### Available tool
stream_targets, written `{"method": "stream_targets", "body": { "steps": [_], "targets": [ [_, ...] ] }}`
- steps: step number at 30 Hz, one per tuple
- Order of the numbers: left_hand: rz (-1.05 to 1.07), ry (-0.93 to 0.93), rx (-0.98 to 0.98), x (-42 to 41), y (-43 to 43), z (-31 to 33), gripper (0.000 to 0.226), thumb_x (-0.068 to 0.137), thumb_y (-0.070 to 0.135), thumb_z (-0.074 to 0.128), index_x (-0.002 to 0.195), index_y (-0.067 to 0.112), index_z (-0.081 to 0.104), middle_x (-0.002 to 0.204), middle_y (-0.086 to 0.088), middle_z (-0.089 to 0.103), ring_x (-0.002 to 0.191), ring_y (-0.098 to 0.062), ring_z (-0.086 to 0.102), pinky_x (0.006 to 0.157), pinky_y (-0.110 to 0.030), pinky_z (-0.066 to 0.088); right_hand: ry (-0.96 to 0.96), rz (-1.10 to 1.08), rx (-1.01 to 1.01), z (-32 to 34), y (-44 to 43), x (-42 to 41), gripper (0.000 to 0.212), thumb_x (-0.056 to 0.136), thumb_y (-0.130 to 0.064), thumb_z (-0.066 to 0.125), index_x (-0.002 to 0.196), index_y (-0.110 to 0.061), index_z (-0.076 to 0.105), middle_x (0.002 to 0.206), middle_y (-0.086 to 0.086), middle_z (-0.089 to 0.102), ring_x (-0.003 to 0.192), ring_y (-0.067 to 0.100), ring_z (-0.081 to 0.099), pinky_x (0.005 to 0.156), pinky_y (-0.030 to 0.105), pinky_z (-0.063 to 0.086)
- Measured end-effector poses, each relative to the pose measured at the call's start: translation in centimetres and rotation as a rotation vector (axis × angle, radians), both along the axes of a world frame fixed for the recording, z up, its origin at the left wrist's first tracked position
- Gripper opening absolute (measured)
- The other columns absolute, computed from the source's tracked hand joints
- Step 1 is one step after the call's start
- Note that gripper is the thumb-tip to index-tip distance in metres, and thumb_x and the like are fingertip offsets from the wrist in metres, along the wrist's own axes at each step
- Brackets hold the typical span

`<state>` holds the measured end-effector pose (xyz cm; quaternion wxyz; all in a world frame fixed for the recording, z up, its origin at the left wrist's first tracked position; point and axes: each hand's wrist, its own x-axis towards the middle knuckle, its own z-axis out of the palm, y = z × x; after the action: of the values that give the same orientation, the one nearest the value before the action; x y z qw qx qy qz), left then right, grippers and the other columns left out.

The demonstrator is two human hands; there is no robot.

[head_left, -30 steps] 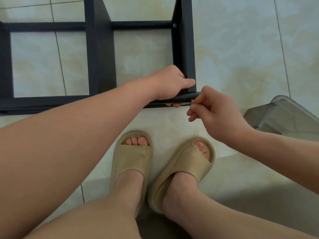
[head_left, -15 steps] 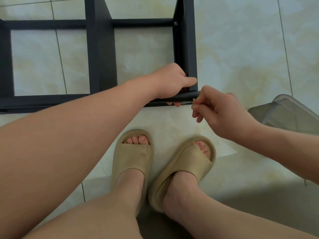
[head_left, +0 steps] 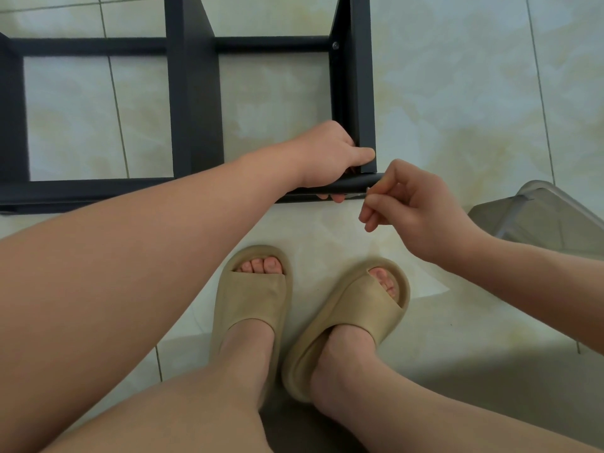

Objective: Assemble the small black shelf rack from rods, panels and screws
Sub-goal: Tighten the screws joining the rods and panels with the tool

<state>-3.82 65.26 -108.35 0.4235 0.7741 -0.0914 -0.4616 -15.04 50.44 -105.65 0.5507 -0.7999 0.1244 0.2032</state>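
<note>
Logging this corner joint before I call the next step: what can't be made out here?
Head view only:
Whether the right hand pinches a screw or tool: too small, pinch hides it.
Joint of near rod and end panel: under the left hand.
Left and far parts of the rack: cut off by the frame.
Grey object at right: cut by the edge.

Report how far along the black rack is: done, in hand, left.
Done: the black metal rack frame lies joined on the tiled floor, a screw seated at its far right corner. In hand: the left hand grips the near black rod while the right hand pinches a small silvery part at its end. Left: securing this corner.
</note>
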Motion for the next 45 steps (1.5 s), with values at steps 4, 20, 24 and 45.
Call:
{"method": "stream_targets", "body": {
  "steps": [4, 20, 24, 45],
  "targets": [
    [0.001, 0.006, -0.007, -0.1, 0.0, 0.0, 0.037, 0.100, 0.036, 0.055, 0.086, 0.003, 0.065, 0.057, -0.010, 0.068, 0.049, -0.018, 0.067, 0.044, -0.024, 0.051, 0.030, -0.055, 0.003, -0.1, 0.4, 0.2, 0.025, 0.098, 0.003, 0.057, 0.080, -0.013, 0.051, 0.070, 0.004, 0.072, 0.062, 0.020, 0.069, 0.072, 0.038, 0.059],
    [0.003, 0.026, -0.027, 0.3, 0.0, -0.2, 0.036, 0.100, 0.033, 0.055, 0.080, 0.004, 0.062, 0.059, -0.011, 0.070, 0.053, -0.025, 0.069, 0.044, -0.025, 0.050, -0.068, 0.289, -0.668, 1.1, 0.4, 1.6, 0.019, 0.097, -0.029, 0.062, 0.082, -0.026, 0.050, 0.078, -0.006, 0.072, 0.073, 0.024, 0.063, 0.068, 0.041, 0.052],
    [0.029, 0.014, -0.041, 0.5, 0.0, -0.4, 0.033, 0.100, 0.033, 0.056, 0.076, 0.010, 0.055, 0.064, -0.011, 0.068, 0.053, -0.024, 0.070, 0.045, -0.027, 0.052, -0.074, 0.300, -0.764, 1.4, -0.1, 2.5, 0.023, 0.095, -0.040, 0.064, 0.084, -0.026, 0.049, 0.080, 0.001, 0.069, 0.076, 0.029, 0.060, 0.066, 0.041, 0.050],
    [0.249, 0.034, -0.043, 6.9, 0.2, 1.1, 0.026, 0.103, 0.023, 0.052, 0.103, -0.001, 0.062, 0.091, -0.023, 0.073, 0.054, -0.025, 0.070, 0.045, -0.026, 0.052, -0.331, 0.436, -0.712, -0.2, -2.6, 12.8, 0.040, 0.078, -0.050, 0.079, 0.087, -0.016, 0.060, 0.072, -0.010, 0.043, 0.079, 0.024, 0.050, 0.066, 0.034, 0.037]
  ]
}}
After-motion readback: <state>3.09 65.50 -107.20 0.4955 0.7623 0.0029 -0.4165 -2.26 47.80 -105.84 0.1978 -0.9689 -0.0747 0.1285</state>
